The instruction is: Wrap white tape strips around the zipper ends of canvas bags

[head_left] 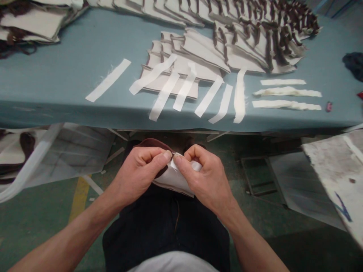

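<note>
Both hands meet over my lap, below the table's front edge. My left hand (pixel 141 170) and my right hand (pixel 202 175) are closed, thumbs and forefingers pinching the top edge of a small white and dark brown fabric piece (pixel 172 180). The piece's brown part curves behind my left fingers. On the blue table (pixel 70 68) above lie several white strips (pixel 163 96), some resting over a fanned stack of beige pieces (pixel 181 64).
Rows of beige pieces with brown trim (pixel 255 41) fill the table's far side. More strips (pixel 286 91) lie at the right. A stained white board (pixel 337 173) stands at my right, clear plastic sheeting (pixel 56 155) at my left. The floor is green.
</note>
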{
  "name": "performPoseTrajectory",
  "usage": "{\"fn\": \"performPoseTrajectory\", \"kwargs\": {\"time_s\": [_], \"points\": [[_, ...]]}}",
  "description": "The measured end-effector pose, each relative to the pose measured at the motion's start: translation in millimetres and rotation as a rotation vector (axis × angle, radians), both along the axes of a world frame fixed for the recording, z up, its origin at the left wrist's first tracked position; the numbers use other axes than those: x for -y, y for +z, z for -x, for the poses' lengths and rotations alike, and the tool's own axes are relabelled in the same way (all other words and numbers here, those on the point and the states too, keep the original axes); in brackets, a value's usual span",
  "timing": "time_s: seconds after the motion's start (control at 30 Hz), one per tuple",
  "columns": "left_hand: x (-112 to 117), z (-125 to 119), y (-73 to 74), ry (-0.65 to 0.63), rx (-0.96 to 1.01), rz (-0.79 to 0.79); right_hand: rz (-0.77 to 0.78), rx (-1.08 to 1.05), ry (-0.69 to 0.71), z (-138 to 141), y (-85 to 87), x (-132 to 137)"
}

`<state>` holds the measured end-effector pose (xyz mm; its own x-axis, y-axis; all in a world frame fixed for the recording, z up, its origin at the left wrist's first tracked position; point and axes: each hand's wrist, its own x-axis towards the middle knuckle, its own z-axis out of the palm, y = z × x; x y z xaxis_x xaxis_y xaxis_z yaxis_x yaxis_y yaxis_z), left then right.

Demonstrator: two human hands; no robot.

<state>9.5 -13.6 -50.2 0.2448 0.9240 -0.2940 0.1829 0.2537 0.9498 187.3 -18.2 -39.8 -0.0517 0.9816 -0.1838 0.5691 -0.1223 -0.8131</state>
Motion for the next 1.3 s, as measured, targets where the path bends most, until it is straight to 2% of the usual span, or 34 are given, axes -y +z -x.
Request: {"fn": "performPoseTrajectory", "kwargs": {"time_s": [0.23,0.5,0.57,0.77,0.93,1.13,1.3], "points": [[-0.1,-1.8,-4.1,0.032,0.004,-0.049,-0.045,-0.074,0.027,-0.4,-3.6,-2.2],[-2.1,-10.5,2.9,0.081,-0.086,-0.171,-0.187,0.179,0.006,1.6,8.5,-3.0],[-2.0,-12.0,3.0,0.083,-0.079,-0.181,-0.155,0.182,0.002,1.2,9.7,-3.5],[-0.9,-13.9,1.0,0.108,-0.076,-0.156,0.045,0.02,0.003,-0.1,7.7,-9.0],[-1.3,-15.3,0.8,0.139,-0.1,-0.178,0.072,-0.026,-0.02,-0.8,4.8,-11.7],[-2.8,-16.6,-1.5,0.122,-0.084,-0.126,0.132,-0.09,0.005,-5.7,0.5,-14.6],[-4.0,-11.6,-6.5,0.097,-0.064,-0.103,0.057,-0.028,-0.01,-1.5,-0.7,-12.4]]}}
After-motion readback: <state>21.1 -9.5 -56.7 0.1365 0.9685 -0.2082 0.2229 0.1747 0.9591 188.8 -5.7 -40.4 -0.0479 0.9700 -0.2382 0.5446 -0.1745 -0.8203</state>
